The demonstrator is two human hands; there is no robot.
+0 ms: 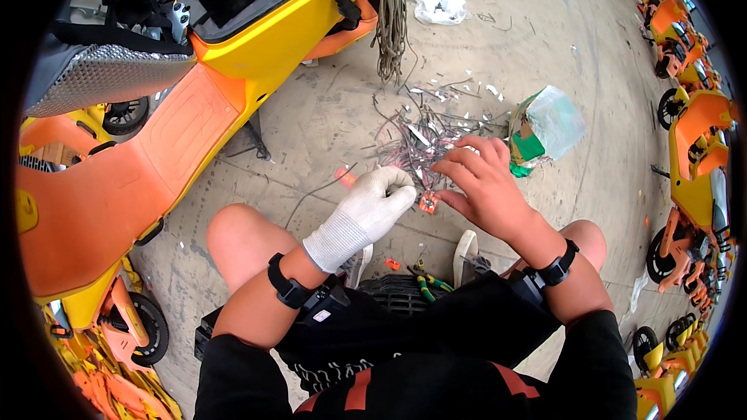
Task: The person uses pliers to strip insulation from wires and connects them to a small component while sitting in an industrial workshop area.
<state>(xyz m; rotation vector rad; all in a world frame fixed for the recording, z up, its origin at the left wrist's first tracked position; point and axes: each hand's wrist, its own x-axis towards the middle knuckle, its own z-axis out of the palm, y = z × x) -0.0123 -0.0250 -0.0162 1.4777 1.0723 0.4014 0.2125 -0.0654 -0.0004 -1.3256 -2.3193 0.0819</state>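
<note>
On concrete floor [327,117] | wire pile [420,140] under both hands | scooter [194,85] left, bag [545,128] right

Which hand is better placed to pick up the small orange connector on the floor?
Probably the right hand: its bare fingertips are right beside the orange connector. The gloved left hand looks closed.
</note>
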